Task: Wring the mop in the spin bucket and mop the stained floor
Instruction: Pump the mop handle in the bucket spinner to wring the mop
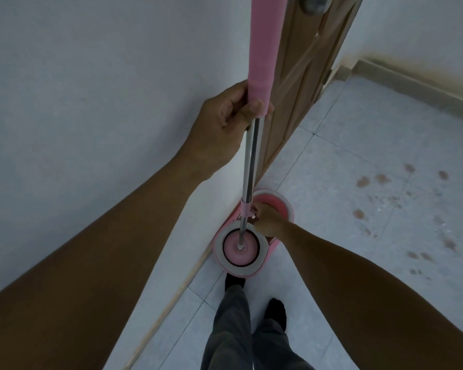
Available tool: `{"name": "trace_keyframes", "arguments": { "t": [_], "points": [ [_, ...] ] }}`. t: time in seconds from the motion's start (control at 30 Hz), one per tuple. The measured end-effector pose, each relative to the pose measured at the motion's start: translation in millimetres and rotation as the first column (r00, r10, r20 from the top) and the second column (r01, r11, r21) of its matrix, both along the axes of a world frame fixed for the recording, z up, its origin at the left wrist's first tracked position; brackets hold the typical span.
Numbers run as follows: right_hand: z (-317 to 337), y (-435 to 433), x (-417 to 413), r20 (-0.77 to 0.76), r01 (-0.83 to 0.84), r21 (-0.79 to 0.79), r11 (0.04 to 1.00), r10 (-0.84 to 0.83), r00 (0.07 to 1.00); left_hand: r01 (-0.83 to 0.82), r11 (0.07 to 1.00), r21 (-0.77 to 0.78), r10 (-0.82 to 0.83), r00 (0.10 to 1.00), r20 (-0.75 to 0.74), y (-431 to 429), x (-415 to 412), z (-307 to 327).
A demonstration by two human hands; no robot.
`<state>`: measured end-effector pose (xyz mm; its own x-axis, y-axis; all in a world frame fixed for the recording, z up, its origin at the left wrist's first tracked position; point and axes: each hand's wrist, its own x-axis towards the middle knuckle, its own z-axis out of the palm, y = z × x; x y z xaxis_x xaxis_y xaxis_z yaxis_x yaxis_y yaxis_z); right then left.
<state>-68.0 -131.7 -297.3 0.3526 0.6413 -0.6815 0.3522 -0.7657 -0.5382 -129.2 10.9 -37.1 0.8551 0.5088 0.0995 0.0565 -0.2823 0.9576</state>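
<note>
Evidently the mop (250,161) stood almost upright, its round pink mop head (233,249) seated inside the white-rimmed basket (262,245) at the near end of the spin bucket (270,251), which sat on the floor (358,129) against the wall (91,102) and just below the wooden door (305,89). The left hand (225,116) gripped the handle where the pink sleeve (261,49) ended and the bare steel pole began, fingers curled round it and thumb laid across the front. The right hand (267,221) reached down to the pink collar (245,206) low on the pole, fingertips drawn together at a small pale clip — whether they pinched it or only touched it could not be told. The mop looked light and stiff, a thin metal tube with a wet, soft head that would likely drag and drip. The sleeve seemed the sensible place to hold, since bare steel would probably turn slick in a damp palm. Pumping the pole would probably want a straight downward push, or the light plastic bucket might skate on the tiles. Brown stains (362,182) dotted the tiles well to the right of the bucket — none yet wiped, by the look of them.
</note>
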Motion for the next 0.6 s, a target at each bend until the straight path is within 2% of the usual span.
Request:
{"name": "trace_keyframes", "arguments": {
  "t": [0.13,0.17,0.23,0.3,0.4,0.43,0.53,0.6],
  "points": [
    [-13,-2,12,0.078,0.049,0.02,0.999,-0.05,0.996,-0.006,1.0,0.016,0.006,1.0,-0.011,-1,2,0],
    [-2,-1,17,0.073,0.111,0.037,0.993,-0.113,0.991,-0.012,1.0,0.018,0.012,1.0,-0.012,-2,2,0],
    [28,3,23,-0.026,0.269,0.062,0.961,-0.268,0.963,-0.033,0.999,0.011,0.033,0.999,-0.006,-3,1,-1],
    [49,11,21,-0.093,0.322,0.043,0.946,-0.317,0.944,-0.066,0.998,0.002,0.066,0.998,0.003,-5,-1,-2],
    [65,18,-2,-0.027,0.202,0.067,0.977,-0.2,0.979,-0.126,0.992,-0.016,0.126,0.992,0.006,-9,-4,-2],
    [67,14,-8,-0.046,0.186,0.084,0.979,-0.183,0.982,-0.138,0.99,-0.022,0.139,0.99,0.004,-10,-6,-1],
    [75,-4,-12,-0.1,0.164,0.135,0.977,-0.151,0.983,-0.127,0.992,-0.007,0.127,0.992,-0.029,-14,-12,3],
    [89,-11,-13,-0.069,0.21,0.239,0.948,-0.2,0.977,-0.129,0.992,0.014,0.13,0.991,-0.044,-20,-15,8]
  ]
}}
